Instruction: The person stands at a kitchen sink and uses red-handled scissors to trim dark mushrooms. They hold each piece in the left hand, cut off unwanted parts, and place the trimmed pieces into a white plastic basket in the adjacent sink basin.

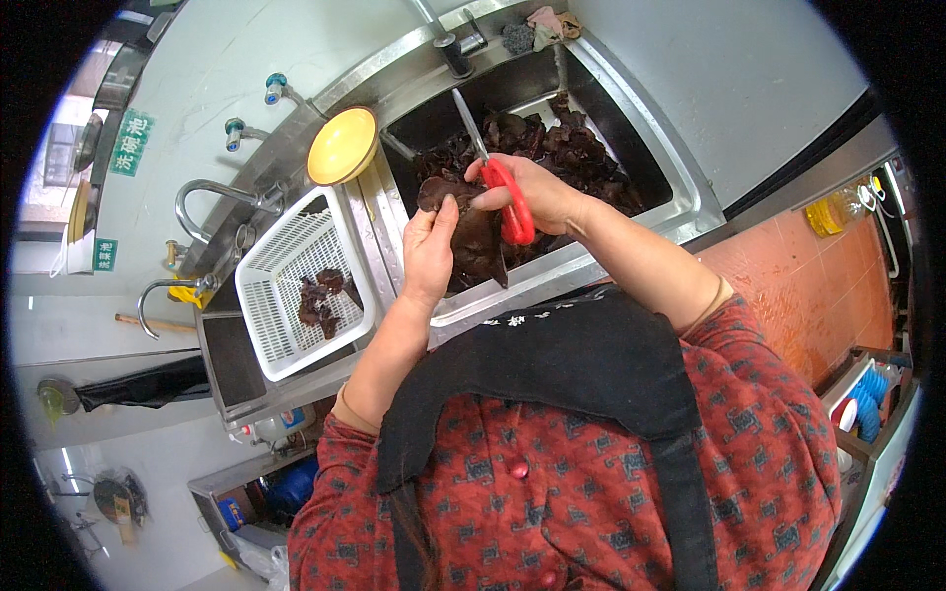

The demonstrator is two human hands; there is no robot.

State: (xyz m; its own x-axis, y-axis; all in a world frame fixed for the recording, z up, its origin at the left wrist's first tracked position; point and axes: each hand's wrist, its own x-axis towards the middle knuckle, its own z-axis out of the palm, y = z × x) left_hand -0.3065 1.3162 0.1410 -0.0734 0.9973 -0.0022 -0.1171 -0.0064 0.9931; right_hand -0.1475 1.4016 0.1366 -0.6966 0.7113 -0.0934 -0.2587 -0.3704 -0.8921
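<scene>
My left hand [430,247] grips a large dark brown piece of wood ear fungus [477,247], its thumb pressed on the upper edge. The piece hangs above the near side of a stainless steel sink basin [654,166]. In my right hand [543,193] is a pair of red-handled scissors [510,203], blades pointing away from me over the basin. The right fingertips are close to the held piece; whether they touch it I cannot tell. Many more dark wood ear pieces [573,148] lie in the basin below.
Left of the basin, a white plastic basket [255,284] holds a few wood ear pieces [323,299]. A yellow bowl [342,146] sits at the basket's far corner. A faucet [452,55] rises behind the basin, beside a scouring pad and cloths [547,28]. Curved taps [194,193] line the left wall.
</scene>
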